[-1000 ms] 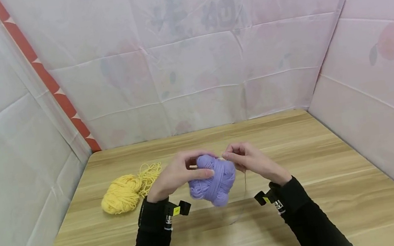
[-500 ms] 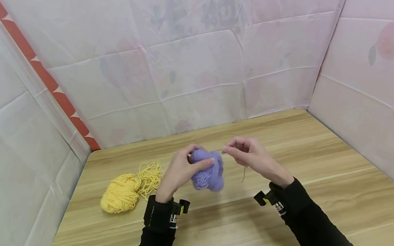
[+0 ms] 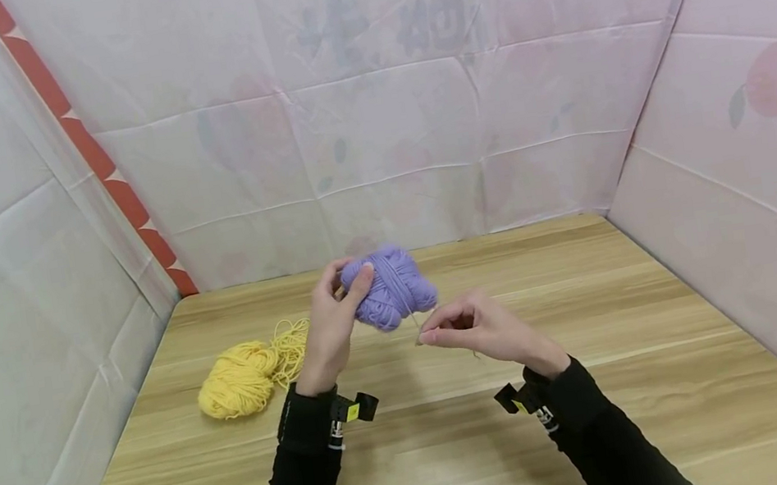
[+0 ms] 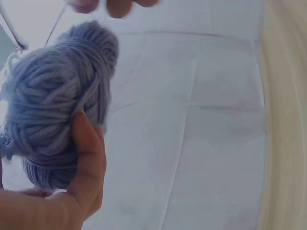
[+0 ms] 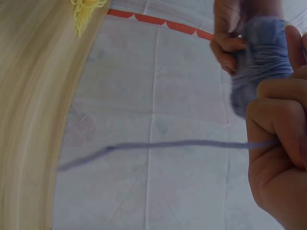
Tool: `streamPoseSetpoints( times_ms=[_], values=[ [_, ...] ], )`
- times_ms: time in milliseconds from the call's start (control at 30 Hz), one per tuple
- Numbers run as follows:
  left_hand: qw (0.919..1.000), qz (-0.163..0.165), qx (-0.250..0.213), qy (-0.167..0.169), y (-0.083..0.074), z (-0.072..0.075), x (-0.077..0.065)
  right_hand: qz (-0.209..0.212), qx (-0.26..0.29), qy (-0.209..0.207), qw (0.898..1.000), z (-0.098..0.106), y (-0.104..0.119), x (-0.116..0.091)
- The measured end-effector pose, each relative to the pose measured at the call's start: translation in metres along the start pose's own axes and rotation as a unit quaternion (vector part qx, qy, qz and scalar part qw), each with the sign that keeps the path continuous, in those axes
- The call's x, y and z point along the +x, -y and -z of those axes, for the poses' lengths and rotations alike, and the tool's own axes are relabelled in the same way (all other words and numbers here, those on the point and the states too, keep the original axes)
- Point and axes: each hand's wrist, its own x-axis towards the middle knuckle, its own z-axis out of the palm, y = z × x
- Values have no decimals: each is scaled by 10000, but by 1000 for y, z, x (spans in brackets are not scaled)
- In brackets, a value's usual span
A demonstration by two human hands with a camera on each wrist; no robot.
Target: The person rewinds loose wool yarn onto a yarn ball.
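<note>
A purple ball of yarn [image 3: 395, 287], wrapped round its middle with strands, is held up above the table by my left hand [image 3: 329, 325]. The left thumb lies across its near side, as the left wrist view also shows on the yarn ball [image 4: 53, 91]. My right hand [image 3: 486, 332], lower and to the right, pinches a strand that runs down from the ball. In the right wrist view a loose purple yarn end [image 5: 182, 143] trails out of the curled right hand [image 5: 280, 139].
A yellow ball of yarn [image 3: 236, 380] with loose loops [image 3: 291, 347] lies on the wooden table [image 3: 420, 470] left of my left hand. Pale sheets [image 3: 381, 136] hang round the back and sides of the table.
The purple ball has risen away from me and turned in my left hand. My right hand has come lower and slightly left, with the strand now stretched between it and the ball.
</note>
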Motion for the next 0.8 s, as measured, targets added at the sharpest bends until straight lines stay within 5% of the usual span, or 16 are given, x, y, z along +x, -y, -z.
streamPoseSetpoints(
  times_ms=[267,533,800],
  values=[
    [9912,27,-742,1094,-4,1,-3,-278,327,123,9990,5,-10,1],
    [9731,344,100,2276,-7,4,-8,-594,338,45,9976,22,-12,-6],
    [9567,306,966,2729,-6,4,-7,-742,419,-493,9951,28,-10,-8]
  ],
)
